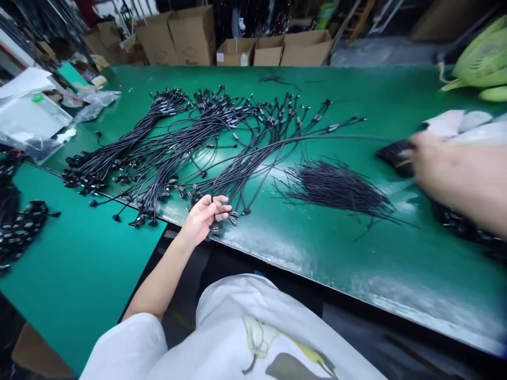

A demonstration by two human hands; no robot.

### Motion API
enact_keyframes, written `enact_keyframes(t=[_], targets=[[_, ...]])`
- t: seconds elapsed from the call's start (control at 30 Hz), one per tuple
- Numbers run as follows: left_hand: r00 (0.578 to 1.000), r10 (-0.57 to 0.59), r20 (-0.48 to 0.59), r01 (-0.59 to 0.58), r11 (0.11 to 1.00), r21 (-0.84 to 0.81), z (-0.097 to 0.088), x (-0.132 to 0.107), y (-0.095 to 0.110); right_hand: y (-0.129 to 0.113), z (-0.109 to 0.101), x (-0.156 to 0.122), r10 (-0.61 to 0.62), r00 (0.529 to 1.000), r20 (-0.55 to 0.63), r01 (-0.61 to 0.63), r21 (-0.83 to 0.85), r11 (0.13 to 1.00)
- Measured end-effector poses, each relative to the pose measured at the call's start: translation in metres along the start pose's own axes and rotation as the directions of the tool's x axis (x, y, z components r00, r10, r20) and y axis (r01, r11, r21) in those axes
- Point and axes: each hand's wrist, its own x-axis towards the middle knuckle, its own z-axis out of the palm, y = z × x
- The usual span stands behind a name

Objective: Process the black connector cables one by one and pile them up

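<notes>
My left hand (204, 219) sits at the near edge of the green-topped workbench (317, 258), its fingers curled around a thin black cable (301, 138). Small black connectors (224, 220) hang just below that hand. Many such cables lie fanned out in bundles (178, 142) across the bench, and their thin wire ends form a dark pile (336, 187). At the right, my right hand (443, 169) is blurred by motion, right beside a dense black cable bundle (396, 157). I cannot tell whether it grips that bundle.
A second green table (71, 279) at lower left holds more black connectors. Plastic bags (27, 121) lie at the far left. White sheets (455, 124) lie beyond my right hand. Cardboard boxes (190, 37) stand behind the bench, and a green fan (483, 60) sits at upper right.
</notes>
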Motion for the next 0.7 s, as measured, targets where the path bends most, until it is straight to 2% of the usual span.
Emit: enact_keyframes(t=[0.03, 0.07, 0.1, 0.13, 0.17, 0.2, 0.23, 0.27, 0.33, 0.43, 0.5, 0.53, 0.57, 0.63, 0.7], targets=[[0.998, 0.06, 0.02, -0.061, 0.995, 0.073, 0.011, -0.002, -0.001, -0.011, 0.004, -0.027, -0.021, 0.999, 0.043, 0.029, -0.196, 0.98], [0.991, 0.126, 0.047, -0.132, 0.978, 0.16, 0.024, -0.003, -0.003, -0.026, 0.007, -0.054, -0.03, 0.99, 0.138, 0.074, -0.323, 0.943], [0.978, 0.193, 0.085, -0.209, 0.944, 0.256, 0.037, -0.005, -0.005, -0.043, 0.011, -0.079, -0.051, 0.965, 0.256, 0.142, -0.354, 0.925], [0.959, 0.248, 0.139, -0.282, 0.894, 0.348, 0.051, -0.008, -0.008, -0.06, 0.014, -0.102, -0.137, 0.927, 0.348, 0.242, -0.28, 0.929], [0.936, 0.276, 0.216, -0.345, 0.836, 0.426, 0.064, -0.01, -0.011, -0.076, 0.016, -0.12, -0.267, 0.87, 0.414, 0.352, -0.143, 0.925], [0.914, 0.261, 0.31, -0.388, 0.784, 0.484, 0.076, -0.014, -0.015, -0.09, 0.017, -0.134, -0.389, 0.821, 0.418, 0.438, -0.023, 0.899], [0.891, 0.196, 0.409, -0.404, 0.753, 0.52, 0.086, -0.018, -0.019, -0.1, 0.017, -0.143, -0.485, 0.788, 0.379, 0.503, 0.056, 0.862], [0.863, 0.093, 0.496, -0.387, 0.754, 0.531, 0.093, -0.021, -0.022, -0.106, 0.016, -0.147, -0.535, 0.777, 0.331, 0.543, 0.079, 0.836], [0.784, -0.128, 0.607, -0.261, 0.819, 0.511, 0.099, -0.028, -0.027, -0.104, 0.011, -0.145, -0.526, 0.809, 0.261, 0.545, 0.002, 0.839], [0.68, -0.349, 0.645, 0.009, 0.884, 0.468, 0.09, -0.031, -0.026, -0.071, 0.003, -0.13, -0.43, 0.867, 0.254, 0.462, -0.083, 0.883], [0.644, -0.405, 0.649, 0.184, 0.906, 0.382, 0.079, -0.03, -0.021, -0.041, 0.002, -0.124, -0.372, 0.896, 0.244, 0.398, -0.065, 0.915], [0.648, -0.397, 0.65, 0.268, 0.918, 0.294, 0.074, -0.029, -0.018, -0.027, 0.003, -0.122, -0.344, 0.911, 0.229, 0.362, -0.041, 0.931], [0.68, -0.362, 0.638, 0.335, 0.927, 0.168, 0.07, -0.029, -0.014, -0.013, 0.005, -0.122, -0.317, 0.926, 0.207, 0.326, -0.013, 0.945], [0.802, -0.255, 0.54, 0.378, 0.917, -0.128, 0.064, -0.028, -0.005, 0.009, 0.011, -0.125, -0.276, 0.947, 0.163, 0.272, 0.049, 0.961], [0.91, -0.184, 0.371, 0.318, 0.884, -0.343, 0.064, -0.027, 0.003, 0.022, 0.02, -0.133, -0.273, 0.956, 0.104, 0.264, 0.098, 0.96]])
